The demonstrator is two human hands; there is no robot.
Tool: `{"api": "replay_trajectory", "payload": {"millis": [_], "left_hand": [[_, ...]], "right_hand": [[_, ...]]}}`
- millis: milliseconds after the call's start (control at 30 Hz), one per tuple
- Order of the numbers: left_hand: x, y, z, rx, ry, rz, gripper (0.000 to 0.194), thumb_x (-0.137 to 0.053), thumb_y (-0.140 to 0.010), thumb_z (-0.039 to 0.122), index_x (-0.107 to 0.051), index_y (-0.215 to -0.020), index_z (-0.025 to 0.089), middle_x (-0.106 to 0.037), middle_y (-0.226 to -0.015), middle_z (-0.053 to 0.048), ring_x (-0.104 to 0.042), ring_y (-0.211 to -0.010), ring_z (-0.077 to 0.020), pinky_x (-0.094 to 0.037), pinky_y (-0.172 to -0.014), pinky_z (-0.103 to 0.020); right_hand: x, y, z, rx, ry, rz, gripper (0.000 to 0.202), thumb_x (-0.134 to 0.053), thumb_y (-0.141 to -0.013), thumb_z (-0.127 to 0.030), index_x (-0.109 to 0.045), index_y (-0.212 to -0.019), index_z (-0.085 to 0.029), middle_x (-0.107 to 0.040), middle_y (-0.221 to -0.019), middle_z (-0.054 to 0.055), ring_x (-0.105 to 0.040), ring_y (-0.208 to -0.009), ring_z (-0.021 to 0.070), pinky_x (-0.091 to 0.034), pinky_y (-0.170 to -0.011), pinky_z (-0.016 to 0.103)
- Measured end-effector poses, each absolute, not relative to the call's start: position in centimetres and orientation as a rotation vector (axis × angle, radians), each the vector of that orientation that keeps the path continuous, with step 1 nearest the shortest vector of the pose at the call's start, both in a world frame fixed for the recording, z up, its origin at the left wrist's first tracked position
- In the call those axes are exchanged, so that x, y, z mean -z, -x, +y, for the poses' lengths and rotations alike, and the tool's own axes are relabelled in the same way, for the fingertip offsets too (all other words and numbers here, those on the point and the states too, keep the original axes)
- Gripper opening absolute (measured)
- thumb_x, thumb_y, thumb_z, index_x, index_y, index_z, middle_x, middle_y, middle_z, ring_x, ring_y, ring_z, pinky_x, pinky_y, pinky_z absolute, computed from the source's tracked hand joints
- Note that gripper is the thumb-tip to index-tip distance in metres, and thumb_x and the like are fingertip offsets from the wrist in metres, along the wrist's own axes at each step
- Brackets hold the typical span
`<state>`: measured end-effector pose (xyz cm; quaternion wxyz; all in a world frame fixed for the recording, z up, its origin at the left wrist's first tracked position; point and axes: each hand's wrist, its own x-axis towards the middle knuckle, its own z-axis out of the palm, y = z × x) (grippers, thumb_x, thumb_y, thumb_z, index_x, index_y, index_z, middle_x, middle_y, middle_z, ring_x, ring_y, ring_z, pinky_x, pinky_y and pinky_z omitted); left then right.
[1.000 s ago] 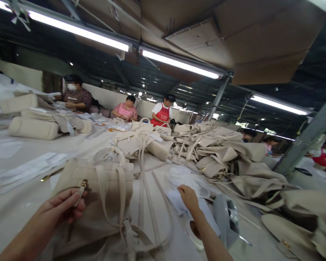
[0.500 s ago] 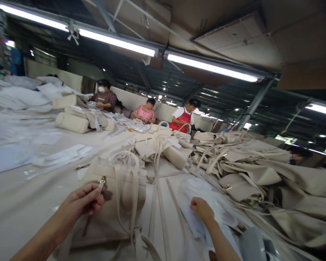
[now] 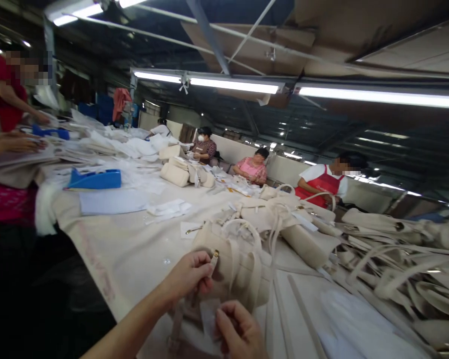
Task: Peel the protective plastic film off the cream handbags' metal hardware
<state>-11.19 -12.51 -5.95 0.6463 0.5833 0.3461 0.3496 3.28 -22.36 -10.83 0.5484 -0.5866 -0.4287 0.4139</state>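
Observation:
A beige handbag (image 3: 224,264) with two looped handles sits on the cloth-covered table before me. My left hand (image 3: 190,271) pinches the small leather zipper pull (image 3: 213,260), which hangs from a gold-coloured fitting at the bag's upper side. Lower down, my right hand (image 3: 239,326) is closed on a thin, whitish translucent sheet (image 3: 210,319) in front of the bag. The sheet looks like a small plastic bag or piece of tissue, and I cannot tell which.
More beige bags (image 3: 303,234) lie behind, with a large heap (image 3: 404,269) at right. White sheets (image 3: 344,319) lie nearer me. A blue tape dispenser (image 3: 93,178) and white paper (image 3: 112,202) are at left, near the table's edge. Several people work around the table.
The view has swung left. My right hand has moved from the white sheets at right to the front of the bag, with a thin sheet in it. My left hand keeps its pinch.

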Motion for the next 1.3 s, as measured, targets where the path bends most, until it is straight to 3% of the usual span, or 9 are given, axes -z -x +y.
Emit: {"api": "replay_trajectory", "payload": {"millis": [133, 267, 367, 567, 733, 1033, 1300], "left_hand": [[5.2, 12.0, -12.4, -0.905, -1.489, 0.868, 0.019, -0.058, -0.067, 0.031, -0.048, -0.055, 0.02, -0.043, -0.049, 0.006, -0.04, -0.05, -0.0107, -0.028, -0.051, -0.026], [6.3, 11.8, -12.9, -1.052, -1.561, 0.986, 0.014, -0.057, -0.067, 0.026, -0.056, -0.054, 0.02, -0.052, -0.061, 0.002, -0.048, -0.063, -0.0153, -0.035, -0.057, -0.027], [7.2, 11.4, -13.7, -1.153, -1.476, 1.015, 0.013, -0.059, -0.067, 0.026, -0.06, -0.055, 0.021, -0.058, -0.074, -0.001, -0.053, -0.071, -0.0175, -0.04, -0.064, -0.028], [7.6, 11.2, -14.6, -1.191, -1.362, 1.052, 0.011, -0.062, -0.065, 0.025, -0.062, -0.055, 0.02, -0.059, -0.073, -0.002, -0.056, -0.075, -0.019, -0.041, -0.07, -0.029], [8.8, 10.7, -14.3, -1.16, -1.127, 0.907, 0.015, -0.066, -0.06, 0.03, -0.058, -0.052, 0.019, -0.054, -0.056, 0.002, -0.053, -0.061, -0.0163, -0.038, -0.061, -0.029], [10.0, 9.7, -14.6, -1.247, -0.994, 0.866, 0.025, -0.07, -0.056, 0.037, -0.053, -0.049, 0.02, -0.054, -0.052, 0.002, -0.047, -0.055, -0.0132, -0.038, -0.057, -0.027], [10.4, 9.4, -14.2, -1.32, -1.057, 0.96, 0.019, -0.065, -0.056, 0.03, -0.05, -0.05, 0.02, -0.047, -0.05, 0.003, -0.041, -0.054, -0.0123, -0.032, -0.055, -0.027]], "right_hand": [[12.4, -0.7, -19.1, -0.895, 1.385, -0.928, 0.041, -0.073, -0.064, -0.06, -0.068, -0.07, -0.02, -0.066, -0.059, -0.001, -0.057, -0.054, 0.0145, -0.05, -0.05, 0.023], [12.8, 0.1, -17.2, -0.951, 1.163, -0.65, 0.043, -0.076, -0.063, -0.058, -0.071, -0.083, -0.02, -0.075, -0.081, 0.005, -0.069, -0.078, 0.0219, -0.057, -0.072, 0.031], [12.6, 0.5, -17.2, -1.015, 1.071, -0.613, 0.036, -0.076, -0.067, -0.053, -0.072, -0.083, -0.021, -0.076, -0.085, 0.005, -0.07, -0.083, 0.022, -0.056, -0.078, 0.032], [12.6, 0.0, -17.6, -1.029, 1.102, -0.623, 0.035, -0.079, -0.065, -0.051, -0.072, -0.081, -0.021, -0.077, -0.084, 0.003, -0.07, -0.082, 0.0207, -0.055, -0.075, 0.029], [13.0, -0.2, -17.4, -1.02, 1.098, -0.609, 0.038, -0.082, -0.059, -0.051, -0.073, -0.079, -0.02, -0.077, -0.08, 0.003, -0.07, -0.079, 0.0222, -0.055, -0.069, 0.029], [11.5, 0.8, -17.9, -0.97, 1.134, -0.556, 0.046, -0.085, -0.05, -0.055, -0.073, -0.076, -0.019, -0.077, -0.077, 0.004, -0.069, -0.076, 0.0212, -0.056, -0.07, 0.029], [13.0, -0.3, -17.7, -0.93, 1.227, -0.583, 0.039, -0.082, -0.06, -0.052, -0.075, -0.082, -0.02, -0.073, -0.071, -0.001, -0.061, -0.063, 0.0144, -0.049, -0.056, 0.023]]}}
